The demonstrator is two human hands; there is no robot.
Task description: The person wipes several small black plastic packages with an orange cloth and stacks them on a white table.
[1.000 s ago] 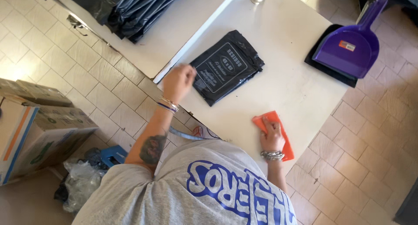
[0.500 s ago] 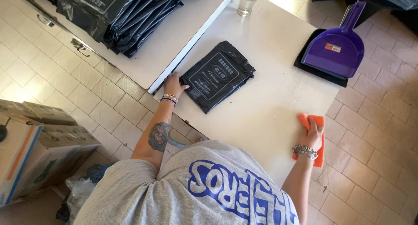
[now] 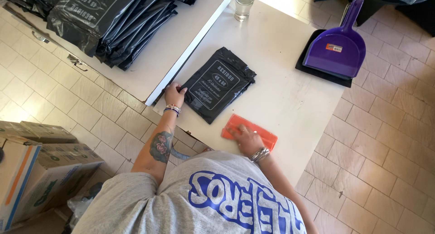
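Note:
A flat black plastic bag packet [image 3: 219, 85] with white print lies on the white table [image 3: 290, 93]. My left hand [image 3: 174, 93] sits at the packet's near left corner, fingers curled onto its edge. A flat orange cloth [image 3: 267, 136] lies near the table's front edge, below the packet. My right hand [image 3: 247, 138] presses down on the cloth and covers its middle. Bracelets are on both wrists.
A purple dustpan [image 3: 337, 46] rests on a black mat at the table's right edge. A glass jar [image 3: 244, 4] stands at the far edge. Stacks of black bag packets [image 3: 113, 21] fill the neighbouring table on the left. Cardboard boxes [image 3: 31, 170] sit on the tiled floor.
My right hand has slid the orange cloth from the table's right front edge leftward, toward the black packet. My left hand has stayed at the packet's corner.

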